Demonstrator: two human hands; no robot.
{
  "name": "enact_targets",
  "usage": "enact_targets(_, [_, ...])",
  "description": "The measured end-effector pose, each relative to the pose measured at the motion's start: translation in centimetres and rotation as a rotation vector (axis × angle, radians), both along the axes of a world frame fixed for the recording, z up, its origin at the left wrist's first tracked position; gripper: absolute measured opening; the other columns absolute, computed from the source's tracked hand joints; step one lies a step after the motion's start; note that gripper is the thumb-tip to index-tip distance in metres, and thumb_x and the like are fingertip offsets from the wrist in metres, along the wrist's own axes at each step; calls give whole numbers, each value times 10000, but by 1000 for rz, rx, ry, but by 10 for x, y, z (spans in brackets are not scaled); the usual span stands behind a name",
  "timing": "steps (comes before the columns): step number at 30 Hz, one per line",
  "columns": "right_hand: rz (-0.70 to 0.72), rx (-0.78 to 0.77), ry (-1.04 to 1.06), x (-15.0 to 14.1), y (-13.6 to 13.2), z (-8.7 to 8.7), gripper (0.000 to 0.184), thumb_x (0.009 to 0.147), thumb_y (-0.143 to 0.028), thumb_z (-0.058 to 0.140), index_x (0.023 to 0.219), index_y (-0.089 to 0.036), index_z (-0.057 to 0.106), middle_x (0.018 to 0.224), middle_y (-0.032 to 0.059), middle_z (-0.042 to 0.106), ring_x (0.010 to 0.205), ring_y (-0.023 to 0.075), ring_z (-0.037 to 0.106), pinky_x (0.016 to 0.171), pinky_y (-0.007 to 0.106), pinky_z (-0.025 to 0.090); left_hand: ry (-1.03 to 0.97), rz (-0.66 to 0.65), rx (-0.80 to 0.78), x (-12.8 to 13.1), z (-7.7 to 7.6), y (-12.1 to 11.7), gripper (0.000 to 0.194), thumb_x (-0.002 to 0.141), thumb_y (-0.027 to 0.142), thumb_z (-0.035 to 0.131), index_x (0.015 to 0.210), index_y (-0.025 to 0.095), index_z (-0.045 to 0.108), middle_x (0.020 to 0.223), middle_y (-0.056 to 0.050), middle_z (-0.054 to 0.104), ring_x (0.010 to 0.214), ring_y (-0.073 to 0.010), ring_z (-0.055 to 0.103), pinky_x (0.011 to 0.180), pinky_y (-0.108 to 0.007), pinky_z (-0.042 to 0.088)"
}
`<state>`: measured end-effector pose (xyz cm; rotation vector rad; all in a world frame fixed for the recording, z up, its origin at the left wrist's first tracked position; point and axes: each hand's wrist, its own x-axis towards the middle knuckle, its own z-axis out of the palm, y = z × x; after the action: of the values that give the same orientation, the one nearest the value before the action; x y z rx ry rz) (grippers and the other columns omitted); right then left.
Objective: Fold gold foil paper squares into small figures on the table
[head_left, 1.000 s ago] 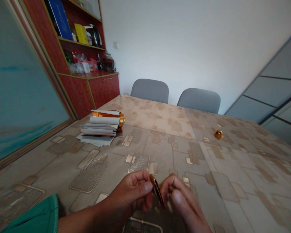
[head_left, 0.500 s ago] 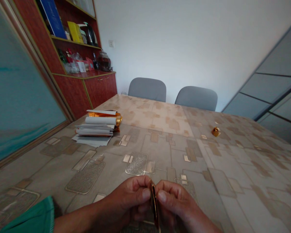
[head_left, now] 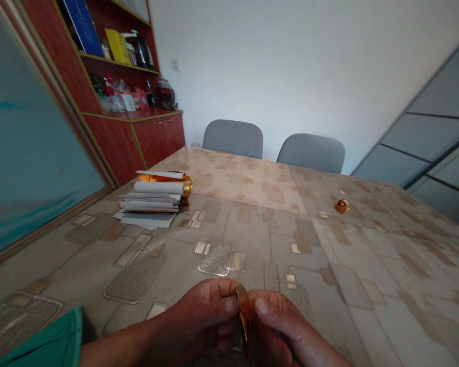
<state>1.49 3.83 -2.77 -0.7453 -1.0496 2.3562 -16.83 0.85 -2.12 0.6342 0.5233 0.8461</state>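
Note:
My left hand [head_left: 208, 311] and my right hand [head_left: 277, 321] meet at the near edge of the table [head_left: 348, 285], fingers pinched together on a small folded piece of gold foil paper [head_left: 243, 306]. The foil stands edge-on between my thumbs and its lower part is hidden behind my fingers. A small folded gold piece [head_left: 341, 206] lies alone on the table at the right. A stack of gold and white paper sheets [head_left: 156, 203] rests on the left side of the table.
Two grey chairs [head_left: 271, 142] stand at the far edge of the table. A red-brown cabinet [head_left: 137, 127] with shelves of bottles, a kettle and boxes is at the back left. A framed teal panel [head_left: 26, 153] leans along the left side.
My hands have drawn closer together around the foil, and it now stands shorter between my thumbs. The view has shifted slightly; the stack and the small gold piece stay where they were.

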Motion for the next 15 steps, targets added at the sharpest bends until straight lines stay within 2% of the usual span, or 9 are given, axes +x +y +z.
enact_targets(2, [31, 30, 95, -6, 1, 8, 438, 820, -595, 728, 783, -158, 722, 583, -39, 530, 501, 93, 453, 610, 244, 449, -5, -36, 16, 1, 2, -1, 382, 853, 481, 754, 893, 133, 602, 664, 49, 424, 595, -100, 326, 559, -212, 270])
enact_targets(4, [68, 40, 152, -8, 1, 11, 423, 834, -576, 721, 833, -153, 736, 656, -11, 587, 561, 107, 511, 671, 260, 464, -7, -45, 16, 2, 5, -2, 391, 855, 490, 748, 894, 125, 612, 673, 45, 423, 606, -101, 323, 573, -209, 276])
enact_targets(6, [73, 40, 114, -6, 2, 8, 447, 827, -604, 725, 832, -157, 728, 600, -28, 567, 535, 104, 490, 629, 246, 452, -1, -33, 2, 2, 7, -3, 383, 853, 494, 747, 877, 135, 617, 700, 30, 456, 628, -107, 365, 602, -211, 308])
enact_targets(9, [-8, 2, 56, -1, 1, 0, 465, 827, -635, 712, 748, -176, 692, 477, -84, 450, 425, 76, 343, 522, 226, 398, 36, 2, -21, 2, 8, -3, 369, 849, 496, 744, 885, 147, 629, 764, -2, 528, 700, -136, 470, 686, -243, 370])
enact_targets(11, [-33, -8, 65, 0, 1, -1, 487, 812, -647, 717, 673, -183, 663, 454, -92, 420, 406, 67, 291, 512, 231, 389, 54, 7, -9, 2, 8, -3, 398, 838, 511, 743, 910, 134, 638, 790, -20, 550, 721, -147, 483, 705, -256, 375])
enact_targets(15, [-62, -35, 106, -8, 0, 8, 446, 790, -552, 776, 590, -189, 610, 491, -71, 443, 475, 86, 390, 602, 247, 436, 81, -7, 35, 2, 7, -4, 433, 849, 535, 707, 946, 117, 645, 766, 1, 481, 694, -132, 401, 678, -243, 343])
